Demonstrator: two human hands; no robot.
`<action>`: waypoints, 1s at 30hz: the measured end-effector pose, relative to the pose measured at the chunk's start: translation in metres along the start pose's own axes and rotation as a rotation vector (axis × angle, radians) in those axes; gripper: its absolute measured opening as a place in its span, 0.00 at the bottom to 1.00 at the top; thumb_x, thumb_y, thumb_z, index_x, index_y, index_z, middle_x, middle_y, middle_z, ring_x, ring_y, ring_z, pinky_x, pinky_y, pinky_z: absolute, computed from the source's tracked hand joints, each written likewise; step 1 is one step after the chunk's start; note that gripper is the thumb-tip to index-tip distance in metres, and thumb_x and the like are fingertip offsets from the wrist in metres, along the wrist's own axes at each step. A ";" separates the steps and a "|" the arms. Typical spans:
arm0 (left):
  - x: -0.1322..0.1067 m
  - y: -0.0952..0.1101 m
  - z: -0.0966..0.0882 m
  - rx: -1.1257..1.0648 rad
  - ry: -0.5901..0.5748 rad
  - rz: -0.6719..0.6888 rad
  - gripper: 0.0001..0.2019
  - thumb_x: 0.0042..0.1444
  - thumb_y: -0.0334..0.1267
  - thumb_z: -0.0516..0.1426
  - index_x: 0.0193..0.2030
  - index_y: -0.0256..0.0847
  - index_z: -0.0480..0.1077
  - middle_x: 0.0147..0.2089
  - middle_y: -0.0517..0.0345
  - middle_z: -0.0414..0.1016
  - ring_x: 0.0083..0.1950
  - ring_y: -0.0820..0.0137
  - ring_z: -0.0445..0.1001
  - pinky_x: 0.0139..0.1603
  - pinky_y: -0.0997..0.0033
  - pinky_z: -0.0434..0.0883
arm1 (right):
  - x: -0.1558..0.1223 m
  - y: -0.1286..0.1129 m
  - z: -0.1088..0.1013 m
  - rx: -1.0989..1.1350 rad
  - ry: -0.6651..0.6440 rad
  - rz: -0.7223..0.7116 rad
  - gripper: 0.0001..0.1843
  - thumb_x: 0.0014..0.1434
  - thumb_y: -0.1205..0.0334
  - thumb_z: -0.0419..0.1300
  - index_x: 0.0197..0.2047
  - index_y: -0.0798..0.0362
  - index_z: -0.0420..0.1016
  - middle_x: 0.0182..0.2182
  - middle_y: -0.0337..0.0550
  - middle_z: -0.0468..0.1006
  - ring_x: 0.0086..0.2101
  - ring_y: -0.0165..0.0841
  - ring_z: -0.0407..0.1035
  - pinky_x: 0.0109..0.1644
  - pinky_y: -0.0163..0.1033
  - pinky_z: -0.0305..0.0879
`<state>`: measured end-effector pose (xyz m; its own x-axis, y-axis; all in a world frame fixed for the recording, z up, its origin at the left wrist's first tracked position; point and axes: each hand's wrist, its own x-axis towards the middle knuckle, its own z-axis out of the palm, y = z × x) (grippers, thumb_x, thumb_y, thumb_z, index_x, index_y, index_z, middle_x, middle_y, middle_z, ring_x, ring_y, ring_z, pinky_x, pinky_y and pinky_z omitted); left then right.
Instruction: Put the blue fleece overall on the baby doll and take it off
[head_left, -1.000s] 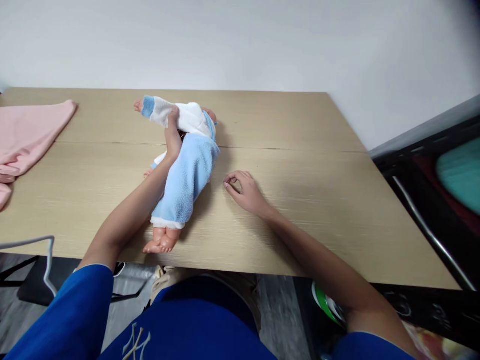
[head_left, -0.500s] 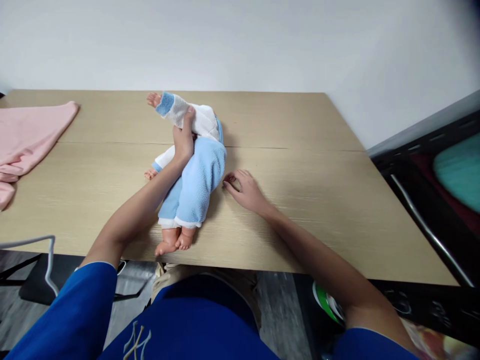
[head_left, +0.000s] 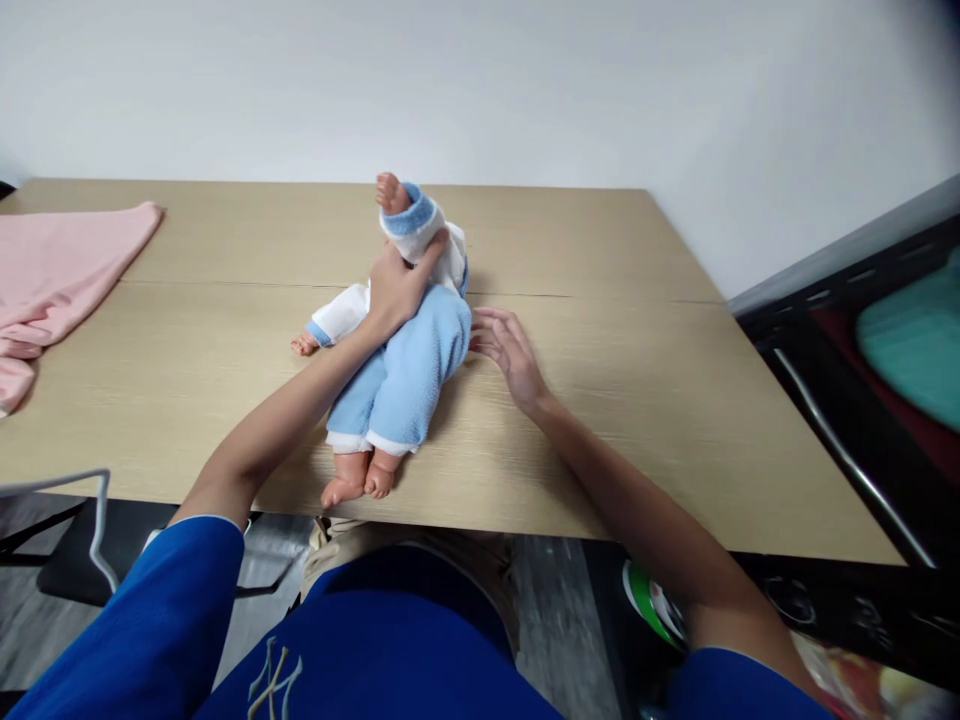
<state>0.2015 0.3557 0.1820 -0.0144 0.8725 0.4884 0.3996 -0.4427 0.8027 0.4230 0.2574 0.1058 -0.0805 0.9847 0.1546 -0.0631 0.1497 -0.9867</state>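
Observation:
A baby doll (head_left: 420, 365) in fuzzy light-blue trousers and a white top with blue cuffs lies tilted on its side on the wooden table. Its bare feet point toward me, near the table's front edge. My left hand (head_left: 401, 280) is wrapped round the doll's upper body and raised arm, holding it. One doll hand sticks up at the far end, the other rests out to the left. The doll's head cannot be made out. My right hand (head_left: 510, 350) is just right of the doll's hip, fingers stretched out, holding nothing.
A pink cloth (head_left: 67, 270) lies on the left of the table (head_left: 637, 400). A white wall stands behind. At the right is a black rack (head_left: 847, 400) with a teal item in it. A dark chair (head_left: 105, 555) stands below the front left edge.
My left hand has shifted right with the doll, turning its upper body, and the doll's raised arm now points more upright. My right hand has moved slightly away and right, its curled fingers straightening.

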 end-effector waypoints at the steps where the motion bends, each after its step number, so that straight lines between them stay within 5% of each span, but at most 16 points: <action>1: -0.002 0.003 0.000 0.023 -0.019 0.027 0.30 0.77 0.69 0.61 0.50 0.40 0.83 0.56 0.44 0.91 0.66 0.49 0.85 0.68 0.51 0.76 | -0.001 -0.004 -0.001 0.024 -0.006 0.008 0.34 0.74 0.24 0.61 0.69 0.37 0.77 0.61 0.46 0.86 0.54 0.42 0.83 0.66 0.53 0.82; 5: -0.009 0.012 0.002 0.130 -0.164 0.166 0.25 0.74 0.66 0.65 0.55 0.44 0.83 0.58 0.44 0.90 0.65 0.45 0.85 0.70 0.47 0.77 | -0.003 -0.012 0.001 0.114 -0.016 0.014 0.39 0.74 0.20 0.58 0.77 0.31 0.75 0.71 0.43 0.83 0.62 0.45 0.81 0.65 0.51 0.82; 8: -0.012 0.011 0.002 0.254 -0.298 0.276 0.31 0.67 0.64 0.71 0.66 0.44 0.80 0.65 0.39 0.86 0.70 0.40 0.81 0.75 0.41 0.73 | -0.001 -0.004 0.003 0.205 0.010 0.058 0.40 0.72 0.17 0.58 0.74 0.31 0.78 0.71 0.41 0.84 0.64 0.45 0.81 0.60 0.48 0.83; 12: -0.015 0.010 -0.010 0.299 -0.442 0.378 0.44 0.59 0.67 0.77 0.73 0.45 0.74 0.69 0.36 0.81 0.72 0.37 0.78 0.77 0.36 0.72 | 0.008 0.013 -0.002 0.393 0.142 0.138 0.34 0.65 0.19 0.67 0.59 0.34 0.84 0.58 0.37 0.90 0.62 0.43 0.83 0.59 0.46 0.85; 15: -0.014 0.008 -0.032 0.219 -0.513 0.387 0.46 0.58 0.71 0.77 0.73 0.46 0.73 0.72 0.36 0.79 0.69 0.43 0.80 0.72 0.43 0.77 | 0.016 0.020 -0.015 0.490 0.192 0.217 0.28 0.65 0.22 0.69 0.47 0.37 0.83 0.43 0.36 0.90 0.56 0.44 0.86 0.62 0.51 0.87; 19: -0.011 -0.012 -0.073 0.219 -0.380 0.261 0.31 0.72 0.68 0.67 0.64 0.45 0.75 0.69 0.40 0.80 0.61 0.54 0.82 0.66 0.52 0.80 | 0.023 0.015 -0.035 0.491 0.165 0.309 0.26 0.70 0.27 0.66 0.46 0.41 0.86 0.38 0.37 0.92 0.50 0.44 0.89 0.63 0.54 0.88; 23: -0.012 -0.052 -0.107 0.402 -0.184 0.057 0.21 0.75 0.61 0.63 0.54 0.44 0.76 0.62 0.40 0.84 0.62 0.52 0.80 0.73 0.47 0.76 | 0.027 0.001 -0.048 0.399 0.097 0.340 0.28 0.73 0.29 0.64 0.53 0.44 0.90 0.35 0.39 0.93 0.42 0.46 0.91 0.52 0.52 0.91; 27: -0.022 -0.076 -0.121 0.426 -0.180 -0.178 0.27 0.71 0.69 0.61 0.48 0.44 0.77 0.55 0.34 0.86 0.62 0.43 0.80 0.74 0.39 0.73 | 0.024 -0.011 -0.053 0.201 0.020 0.408 0.32 0.70 0.26 0.67 0.48 0.49 0.89 0.23 0.39 0.84 0.22 0.41 0.80 0.26 0.44 0.80; 30: -0.030 -0.072 -0.118 0.285 -0.227 -0.372 0.35 0.62 0.78 0.64 0.45 0.44 0.79 0.46 0.36 0.88 0.55 0.38 0.84 0.66 0.42 0.78 | 0.020 -0.014 -0.050 0.122 0.006 0.421 0.33 0.71 0.26 0.65 0.47 0.50 0.88 0.22 0.42 0.83 0.20 0.40 0.76 0.21 0.43 0.73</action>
<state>0.0649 0.3369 0.1493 -0.0162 0.9970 0.0763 0.6394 -0.0483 0.7674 0.4718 0.2796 0.1201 -0.1188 0.9581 -0.2608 -0.1427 -0.2764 -0.9504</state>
